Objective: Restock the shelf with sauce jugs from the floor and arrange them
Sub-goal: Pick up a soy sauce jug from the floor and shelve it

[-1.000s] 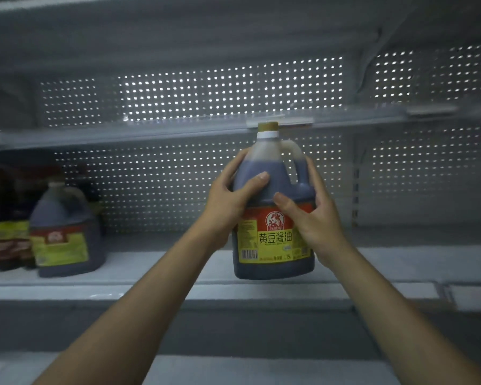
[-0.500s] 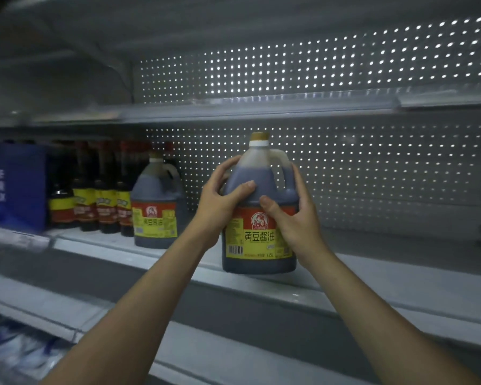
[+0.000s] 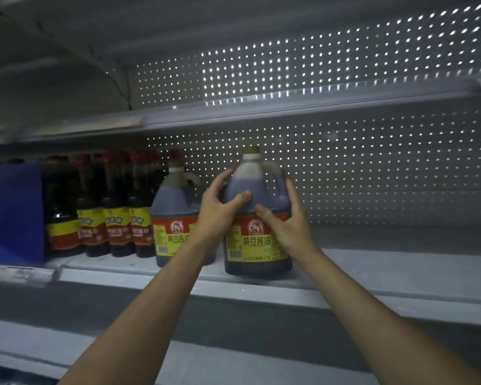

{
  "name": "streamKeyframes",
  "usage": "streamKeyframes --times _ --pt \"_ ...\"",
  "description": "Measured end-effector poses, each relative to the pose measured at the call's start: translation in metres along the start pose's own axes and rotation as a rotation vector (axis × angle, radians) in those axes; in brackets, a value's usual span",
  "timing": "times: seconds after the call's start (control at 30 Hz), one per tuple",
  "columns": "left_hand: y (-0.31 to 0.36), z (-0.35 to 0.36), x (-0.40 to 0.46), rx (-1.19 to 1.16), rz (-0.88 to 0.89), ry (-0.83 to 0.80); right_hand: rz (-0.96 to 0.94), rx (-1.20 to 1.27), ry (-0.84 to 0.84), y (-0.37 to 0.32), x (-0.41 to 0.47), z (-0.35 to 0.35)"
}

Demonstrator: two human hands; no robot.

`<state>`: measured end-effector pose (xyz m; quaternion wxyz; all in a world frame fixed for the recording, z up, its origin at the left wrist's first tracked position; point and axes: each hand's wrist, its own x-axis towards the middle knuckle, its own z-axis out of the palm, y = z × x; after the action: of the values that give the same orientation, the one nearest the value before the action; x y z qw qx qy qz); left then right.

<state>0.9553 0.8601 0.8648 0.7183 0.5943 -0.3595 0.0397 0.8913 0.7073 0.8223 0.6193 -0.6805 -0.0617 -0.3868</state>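
Observation:
A dark sauce jug (image 3: 257,245) with a red and yellow label and a gold cap stands upright on the white shelf (image 3: 386,270), near its front edge. My left hand (image 3: 220,209) wraps its left shoulder, thumb across the front. My right hand (image 3: 286,220) grips its right side by the handle, thumb on the front. A second, identical jug (image 3: 172,218) stands just to the left, partly hidden behind my left wrist. A narrow gap separates the two jugs.
Several slim dark sauce bottles (image 3: 109,215) with yellow and red labels line the shelf left of the jugs. A blue box (image 3: 11,212) stands at the far left. A perforated back panel (image 3: 372,168) closes the shelf. Another shelf (image 3: 317,112) runs above, one below.
The jug in my hands has moved left along the shelf and come down onto it, close beside the other jug. My view has swung left, bringing the bottles and blue box into sight.

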Motion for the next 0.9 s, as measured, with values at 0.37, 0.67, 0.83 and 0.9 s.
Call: streamKeyframes --times 0.37,0.67,0.83,0.9 --pt "-0.051 -0.029 0.047 0.009 -0.009 -0.136 -0.05 -0.268 0.274 0.036 -0.004 0.037" --pt "-0.063 -0.031 0.052 0.063 0.059 -0.124 -0.042 -0.373 0.392 0.039 -0.003 0.054" --pt "-0.053 -0.029 0.04 0.193 0.153 -0.123 -0.025 -0.361 0.287 0.034 -0.001 0.041" --pt "-0.041 -0.028 0.033 0.293 0.251 -0.079 0.009 -0.373 0.217 0.026 -0.002 0.034"
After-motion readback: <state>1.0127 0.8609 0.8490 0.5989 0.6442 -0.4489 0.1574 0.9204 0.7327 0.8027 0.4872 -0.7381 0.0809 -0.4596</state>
